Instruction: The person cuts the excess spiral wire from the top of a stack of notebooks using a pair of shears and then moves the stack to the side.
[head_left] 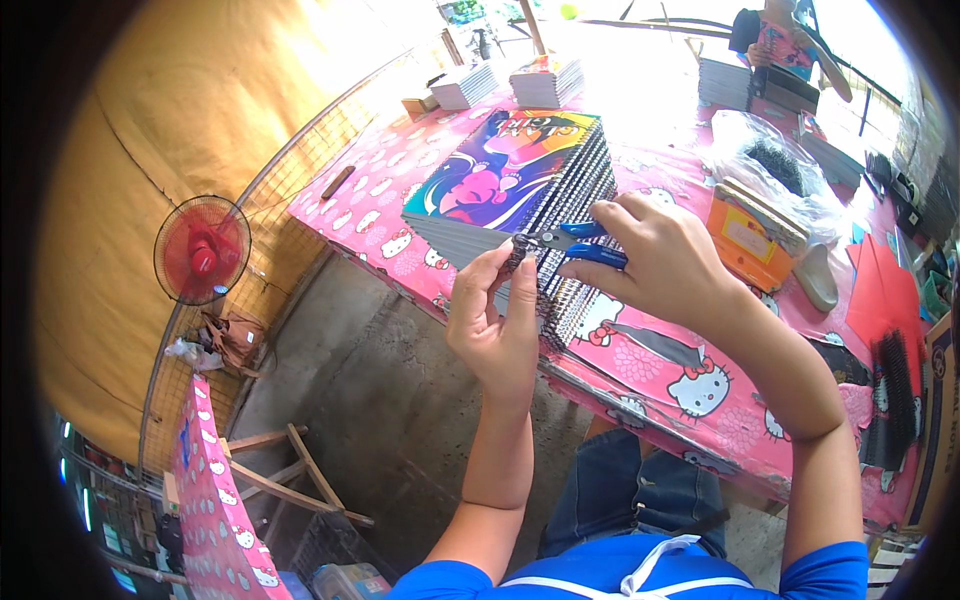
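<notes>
A tall stack of spiral-bound notebooks (pixel 490 178) with a colourful illustrated top cover lies in front of me, the bound edges facing right. At its near corner my left hand (pixel 497 325) pinches the end of a dark spiral coil (pixel 519 250) between thumb and fingertips. My right hand (pixel 662 258) grips blue-handled cutting pliers (pixel 598 256) from the right. Their metal jaws point left and meet the coil close to my left fingertips. Whether the jaws are closed on the wire is too small to tell.
The stack stands on a table with a pink patterned cover (pixel 640 375). To the right are an orange box (pixel 745 240), a clear plastic bag (pixel 775 160), red sheets (pixel 882 290) and dark coils (pixel 895 385). A red fan (pixel 203 250) stands left; a person (pixel 785 45) is at the far right.
</notes>
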